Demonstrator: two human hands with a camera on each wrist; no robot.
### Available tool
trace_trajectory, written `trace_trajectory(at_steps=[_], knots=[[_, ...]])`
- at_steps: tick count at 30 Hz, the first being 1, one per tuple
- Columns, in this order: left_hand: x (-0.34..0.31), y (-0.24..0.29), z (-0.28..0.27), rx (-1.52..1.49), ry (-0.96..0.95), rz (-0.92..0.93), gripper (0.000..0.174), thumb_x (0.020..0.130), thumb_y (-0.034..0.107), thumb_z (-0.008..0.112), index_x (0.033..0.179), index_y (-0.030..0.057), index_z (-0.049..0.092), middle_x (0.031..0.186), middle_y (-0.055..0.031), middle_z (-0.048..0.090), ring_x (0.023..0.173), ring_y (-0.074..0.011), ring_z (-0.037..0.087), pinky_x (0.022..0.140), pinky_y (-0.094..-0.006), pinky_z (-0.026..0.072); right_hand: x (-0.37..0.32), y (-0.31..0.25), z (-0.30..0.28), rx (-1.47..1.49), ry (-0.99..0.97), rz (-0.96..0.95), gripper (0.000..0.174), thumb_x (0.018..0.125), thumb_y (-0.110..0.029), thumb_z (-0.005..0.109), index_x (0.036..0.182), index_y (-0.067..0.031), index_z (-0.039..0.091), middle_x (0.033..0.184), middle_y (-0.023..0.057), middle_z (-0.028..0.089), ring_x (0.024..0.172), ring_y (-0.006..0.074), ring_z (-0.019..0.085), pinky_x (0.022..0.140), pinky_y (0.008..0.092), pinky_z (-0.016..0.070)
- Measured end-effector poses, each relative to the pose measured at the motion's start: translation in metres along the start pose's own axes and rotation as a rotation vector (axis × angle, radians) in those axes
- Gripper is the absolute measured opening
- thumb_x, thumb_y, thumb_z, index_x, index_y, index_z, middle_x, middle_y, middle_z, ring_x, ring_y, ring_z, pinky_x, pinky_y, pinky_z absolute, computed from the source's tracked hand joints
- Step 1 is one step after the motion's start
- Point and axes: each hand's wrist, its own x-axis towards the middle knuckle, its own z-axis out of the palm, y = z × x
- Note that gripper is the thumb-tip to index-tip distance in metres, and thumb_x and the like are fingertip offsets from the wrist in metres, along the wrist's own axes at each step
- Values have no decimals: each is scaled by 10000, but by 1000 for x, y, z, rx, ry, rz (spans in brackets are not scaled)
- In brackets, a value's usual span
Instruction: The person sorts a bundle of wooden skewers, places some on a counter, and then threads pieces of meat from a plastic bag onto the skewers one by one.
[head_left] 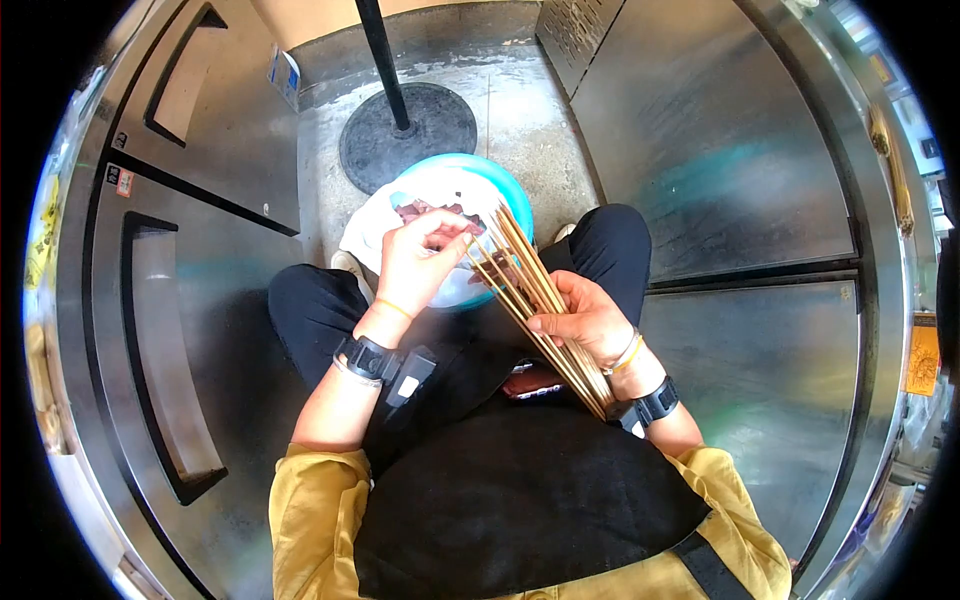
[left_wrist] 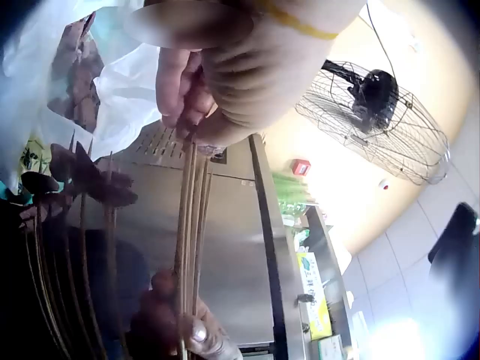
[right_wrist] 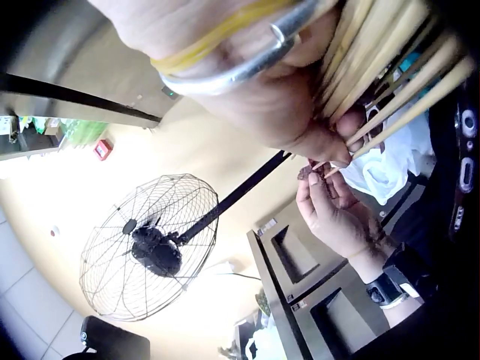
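Note:
My right hand (head_left: pixel 592 322) grips a fanned bundle of bamboo skewers (head_left: pixel 580 372), their tips pointing up and away. Dark red meat pieces (left_wrist: pixel 90 180) are threaded near the tips of several of them. At the tip of one skewer, my left hand (head_left: pixel 420 262) pinches a small piece of meat (right_wrist: pixel 305 172) between thumb and fingers. Close beyond the hands stands a turquoise basin (head_left: pixel 515 192) lined with a white plastic bag (head_left: pixel 370 232). More dark meat (left_wrist: pixel 75 75) lies in the bag.
Stainless steel cabinets stand at the left (head_left: pixel 235 330) and right (head_left: pixel 740 380). Behind the basin is the round black base (head_left: pixel 430 125) of a pole. The person's dark-trousered knees (head_left: pixel 615 255) flank the basin, and a black apron (head_left: pixel 520 500) covers the lap.

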Motion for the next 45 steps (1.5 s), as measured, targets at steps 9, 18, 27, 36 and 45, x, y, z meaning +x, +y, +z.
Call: trace_trajectory(at_steps=[9, 18, 27, 36, 45], knots=[[-1, -10, 10, 0, 74, 35, 111, 757, 23, 668, 867, 39, 677, 836, -53, 683, 802, -135, 657, 730, -256, 509, -1, 4, -5, 0, -2, -38, 246, 772, 41, 665, 942, -34, 504, 750, 22, 564, 566, 61, 514, 492, 170, 405], [-3, 3, 12, 146, 74, 121, 136, 692, 54, 719, 824, 81, 704, 861, -91, 655, 882, -211, 634, 770, -306, 499, -1, 4, -5, -39, 38, -31, 260, 761, 34, 675, 951, -29, 508, 738, 14, 564, 578, 68, 528, 501, 176, 418], [4, -3, 7, 137, -27, 143, 124, 697, 76, 720, 821, 83, 709, 872, -103, 650, 869, -194, 627, 737, -301, 498, 2, 6, -6, -86, 57, -23, 260, 772, 11, 673, 978, -26, 518, 738, 9, 567, 577, 65, 521, 496, 185, 405], [9, -8, 10, 39, -77, 138, 149, 772, 108, 683, 919, 79, 687, 868, -61, 671, 798, -150, 624, 748, -258, 473, 2, 3, -5, -146, 105, -46, 200, 809, -27, 654, 961, -33, 523, 759, -5, 566, 623, 56, 528, 551, 178, 421], [29, -90, -20, 550, 5, 31, 117, 765, 101, 667, 878, 72, 665, 816, -38, 654, 766, -181, 624, 682, -292, 493, 0, 1, -6, -98, 64, 5, 205, 816, -42, 652, 966, -35, 512, 732, 12, 567, 569, 57, 502, 512, 171, 397]])
